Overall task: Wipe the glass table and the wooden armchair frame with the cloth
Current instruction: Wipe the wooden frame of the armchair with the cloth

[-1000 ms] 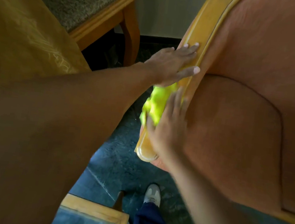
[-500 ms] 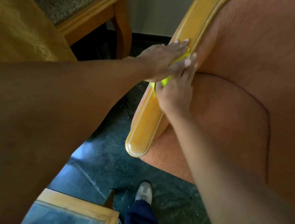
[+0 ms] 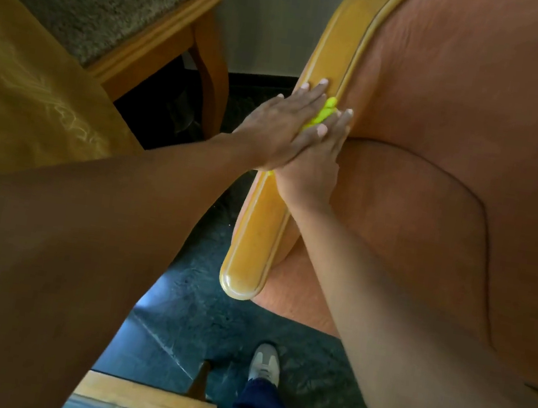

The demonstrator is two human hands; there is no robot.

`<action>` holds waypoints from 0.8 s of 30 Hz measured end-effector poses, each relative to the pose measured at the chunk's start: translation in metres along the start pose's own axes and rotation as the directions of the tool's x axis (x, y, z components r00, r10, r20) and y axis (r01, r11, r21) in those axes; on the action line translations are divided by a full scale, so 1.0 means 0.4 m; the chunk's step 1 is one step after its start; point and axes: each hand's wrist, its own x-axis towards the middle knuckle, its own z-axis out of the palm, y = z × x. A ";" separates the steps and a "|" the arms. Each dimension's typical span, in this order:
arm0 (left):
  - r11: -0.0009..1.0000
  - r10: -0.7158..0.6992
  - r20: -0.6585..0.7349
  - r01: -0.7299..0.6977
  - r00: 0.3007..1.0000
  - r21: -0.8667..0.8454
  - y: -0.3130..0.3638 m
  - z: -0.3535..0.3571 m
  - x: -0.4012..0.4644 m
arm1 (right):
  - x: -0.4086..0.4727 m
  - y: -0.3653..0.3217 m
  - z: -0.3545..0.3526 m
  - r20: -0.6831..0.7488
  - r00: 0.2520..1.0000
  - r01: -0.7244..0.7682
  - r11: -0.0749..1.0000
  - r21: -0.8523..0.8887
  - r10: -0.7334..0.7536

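A wooden armrest [image 3: 257, 243] runs up the left side of the orange upholstered armchair [image 3: 434, 199]. A yellow-green cloth [image 3: 325, 113] lies pressed on the armrest, mostly hidden, with only a bit showing between the fingers. My right hand [image 3: 314, 165] holds the cloth flat against the wood. My left hand [image 3: 289, 123] lies flat, fingers spread, on top of the right hand and the cloth. A corner of the glass table [image 3: 142, 404] with its wooden frame shows at the bottom edge.
A second wooden chair [image 3: 166, 40] with a grey-beige seat stands at the upper left. Yellow fabric [image 3: 27, 93] fills the left side. The floor [image 3: 196, 314] is dark green stone. My shoe [image 3: 265, 364] and trouser leg are at the bottom.
My right hand slid the cloth up the armrest from near its rounded end to under my left hand. Now both hands are stacked on the cloth, slightly farther up.
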 end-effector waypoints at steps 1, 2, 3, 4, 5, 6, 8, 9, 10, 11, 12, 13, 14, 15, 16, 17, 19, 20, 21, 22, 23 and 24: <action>1.000 -0.003 -0.009 0.003 1.000 0.002 0.004 0.002 -0.002 | -0.035 0.003 0.002 0.011 0.999 0.035 0.999 -0.039 -0.034; 1.000 -0.012 -0.020 0.012 1.000 0.010 0.008 0.004 -0.004 | -0.098 0.007 0.000 0.039 0.996 0.078 0.995 -0.063 -0.076; 1.000 -0.023 -0.027 0.024 0.999 0.014 0.015 0.006 -0.006 | -0.180 0.016 -0.003 0.078 0.991 0.109 0.993 -0.045 -0.105; 0.999 -0.040 -0.027 0.041 0.999 0.025 0.021 0.010 -0.008 | -0.270 0.030 -0.008 0.135 0.982 0.138 0.990 -0.013 -0.135; 0.997 -0.069 -0.024 0.070 0.997 0.043 0.030 0.013 -0.009 | -0.358 0.048 -0.015 0.190 0.965 0.180 0.983 0.023 -0.181; 0.992 -0.093 -0.028 0.095 0.995 0.085 0.039 0.022 -0.008 | -0.438 0.058 -0.027 0.250 0.944 0.214 0.976 0.044 -0.218; 0.971 -0.148 -0.047 0.155 0.988 0.183 0.071 0.037 0.001 | -0.526 0.087 -0.049 0.315 0.909 0.262 0.962 0.073 -0.272; 0.959 -0.173 -0.052 0.180 0.984 0.218 0.098 0.043 0.007 | -0.547 0.105 -0.066 0.325 0.913 0.225 0.969 0.101 -0.246; 0.945 -0.193 -0.074 0.205 0.978 0.253 0.115 0.053 0.012 | -0.550 0.116 -0.095 0.329 0.928 0.128 0.979 0.159 -0.175; 0.935 -0.221 -0.116 0.244 0.968 0.256 0.129 0.061 0.014 | -0.546 0.136 -0.121 0.323 0.937 0.059 0.973 0.223 -0.130; 0.925 -0.237 -0.137 0.266 0.962 0.271 0.145 0.075 0.023 | -0.538 0.159 -0.158 0.309 0.948 -0.013 0.966 0.259 -0.071; 0.921 -0.236 -0.173 0.276 0.956 0.273 0.164 0.087 0.037 | -0.524 0.190 -0.186 0.280 0.960 -0.075 0.958 0.277 -0.006; 0.931 -0.211 -0.167 0.250 0.963 0.267 0.179 0.100 0.046 | -0.510 0.223 -0.212 0.271 0.961 -0.146 0.939 0.310 0.060; 0.952 -0.126 -0.159 0.164 0.979 0.257 0.271 0.146 0.117 | -0.492 0.329 -0.271 0.198 0.971 -0.191 0.933 0.306 0.134; 0.957 -0.070 -0.140 0.106 0.988 0.269 0.274 0.155 0.112 | -0.479 0.363 -0.279 0.156 0.975 -0.201 0.934 0.295 0.161; 0.953 0.055 -0.108 -0.020 0.993 0.303 0.355 0.194 0.168 | -0.466 0.457 -0.325 0.087 0.967 -0.256 0.929 0.269 0.241; 0.917 0.117 -0.091 -0.072 0.989 0.391 0.347 0.205 0.152 | -0.431 0.510 -0.358 0.021 0.953 -0.301 0.928 0.218 0.304; 0.913 0.125 -0.077 -0.084 0.989 0.400 0.359 0.214 0.163 | -0.412 0.545 -0.390 -0.033 0.944 -0.317 0.930 0.187 0.329; 0.907 0.103 -0.071 -0.064 0.992 0.416 0.348 0.218 0.155 | -0.393 0.566 -0.410 -0.089 0.939 -0.314 0.933 0.177 0.333; 0.910 0.143 -0.034 -0.118 0.989 0.398 0.407 0.243 0.205 | -0.370 0.636 -0.467 -0.176 0.916 -0.334 0.928 0.165 0.361; 0.902 0.176 -0.005 -0.159 0.984 0.402 0.463 0.264 0.246 | -0.348 0.699 -0.520 -0.252 0.887 -0.359 0.921 0.151 0.387; 0.897 0.244 0.010 -0.230 0.970 0.378 0.534 0.287 0.303 | -0.328 0.770 -0.576 -0.335 0.853 -0.383 0.916 0.119 0.400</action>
